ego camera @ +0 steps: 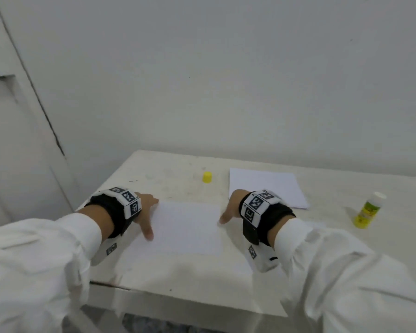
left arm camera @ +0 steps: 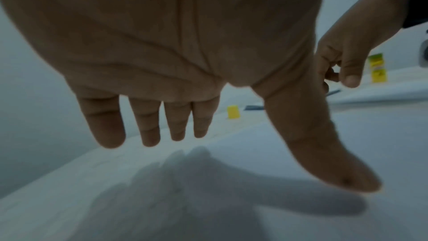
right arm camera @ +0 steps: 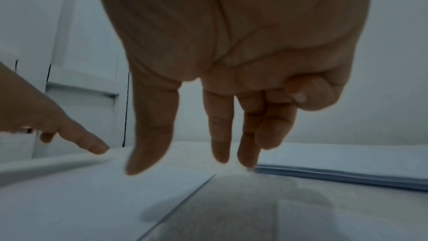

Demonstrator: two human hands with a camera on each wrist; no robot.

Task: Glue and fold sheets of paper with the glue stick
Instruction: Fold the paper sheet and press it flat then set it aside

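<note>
A white sheet of paper lies flat on the table in front of me. My left hand is at the sheet's left edge, fingers straight and spread, the thumb reaching down onto the paper. At the right edge is my right hand, its fingers hanging down just above the table and holding nothing. The glue stick, white with a yellow label and no cap on, stands upright at the far right. Its yellow cap stands behind the sheet.
A stack of white paper lies at the back right, just beyond my right hand. The white table stands against a plain wall, with a door on the left. The table's front edge is close to my forearms.
</note>
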